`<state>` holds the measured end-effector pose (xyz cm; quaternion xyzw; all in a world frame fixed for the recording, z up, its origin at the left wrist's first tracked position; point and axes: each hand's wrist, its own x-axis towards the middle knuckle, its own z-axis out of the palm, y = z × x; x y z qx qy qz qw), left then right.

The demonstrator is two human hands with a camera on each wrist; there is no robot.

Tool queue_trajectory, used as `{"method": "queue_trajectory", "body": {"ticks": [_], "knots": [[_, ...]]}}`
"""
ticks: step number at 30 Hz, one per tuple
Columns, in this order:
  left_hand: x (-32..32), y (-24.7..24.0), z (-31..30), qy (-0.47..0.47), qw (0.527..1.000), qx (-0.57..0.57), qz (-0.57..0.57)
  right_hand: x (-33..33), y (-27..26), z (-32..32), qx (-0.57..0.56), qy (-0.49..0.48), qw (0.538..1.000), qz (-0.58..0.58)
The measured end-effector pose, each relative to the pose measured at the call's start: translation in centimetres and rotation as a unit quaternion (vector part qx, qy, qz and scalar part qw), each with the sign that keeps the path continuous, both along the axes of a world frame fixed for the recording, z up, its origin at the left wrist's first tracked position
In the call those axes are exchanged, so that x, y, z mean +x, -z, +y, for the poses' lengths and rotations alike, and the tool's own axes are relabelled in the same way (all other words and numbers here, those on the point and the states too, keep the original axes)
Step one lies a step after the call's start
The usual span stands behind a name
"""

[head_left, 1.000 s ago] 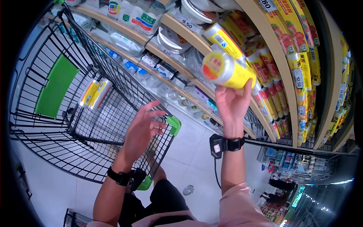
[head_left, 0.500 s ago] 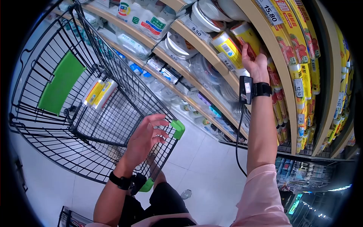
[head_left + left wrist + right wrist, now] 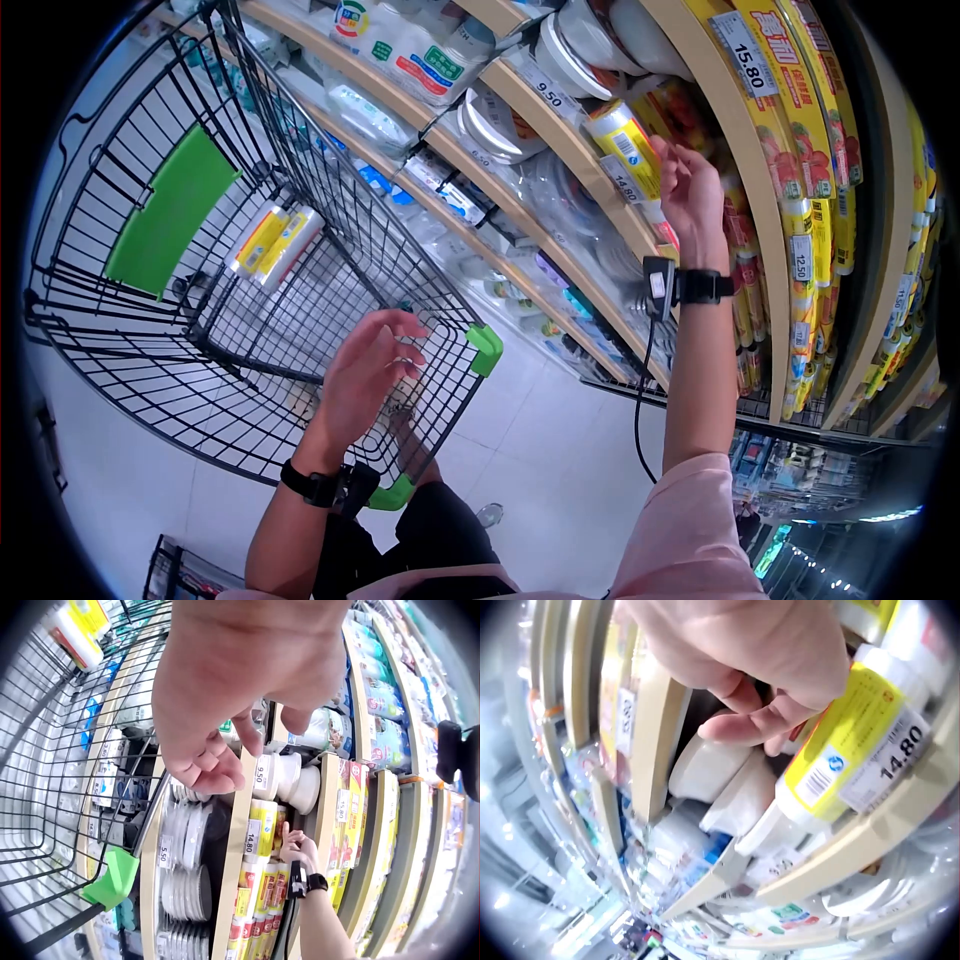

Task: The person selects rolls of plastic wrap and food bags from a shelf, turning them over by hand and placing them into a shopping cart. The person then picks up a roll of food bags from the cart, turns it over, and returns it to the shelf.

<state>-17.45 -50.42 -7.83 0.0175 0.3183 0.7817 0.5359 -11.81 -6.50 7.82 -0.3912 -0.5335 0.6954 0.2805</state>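
My right hand [image 3: 693, 195] is at the shelf, fingers loosely bent and nothing in them. Just beside its fingertips lies a white roll with a yellow label [image 3: 626, 140], behind a 14.80 price tag [image 3: 621, 180]. In the right wrist view the fingers [image 3: 739, 726] hang in front of white bowls [image 3: 709, 766], close to that yellow-labelled roll [image 3: 840, 742]. My left hand [image 3: 368, 375] hovers over the near end of the shopping cart [image 3: 345, 290], fingers relaxed and holding nothing. Two similar yellow-labelled rolls [image 3: 290, 250] lie together inside the cart.
Curved wooden shelves [image 3: 545, 100] run along the right, stocked with white bowls, packaged tableware and more yellow rolls. Upright yellow boxes [image 3: 800, 130] stand beyond the right hand. The cart has a green panel [image 3: 175, 215] and green corner pieces [image 3: 485, 350]. White floor tiles [image 3: 530, 430] lie below.
One second ago my right hand held a yellow-labelled roll in front of the shelf. It moved in to the shelf, and now the hand is without the roll. My left hand stays over the cart.
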Motion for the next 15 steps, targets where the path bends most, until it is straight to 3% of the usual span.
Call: {"method": "queue_trajectory", "body": {"ticks": [6, 7, 10, 15], "knots": [[-0.7, 1.8, -3.2, -0.108, 0.982, -0.15, -0.028, -0.3, 5.3, -14.3, 0.107, -0.148, 0.97, -0.159], [-0.9, 1.7, -3.7, -0.13, 0.972, -0.192, -0.03, -0.4, 6.5, -15.9, 0.082, -0.186, 0.967, -0.156], [-1.4, 2.9, -6.9, -0.177, 0.969, -0.173, -0.026, -1.2, 10.3, -20.5, 0.017, -0.283, 0.948, -0.148], [-2.6, 2.0, -11.4, -0.224, 0.949, -0.223, -0.017, -4.0, 17.9, -27.7, -0.031, -0.373, 0.896, -0.239]]}}
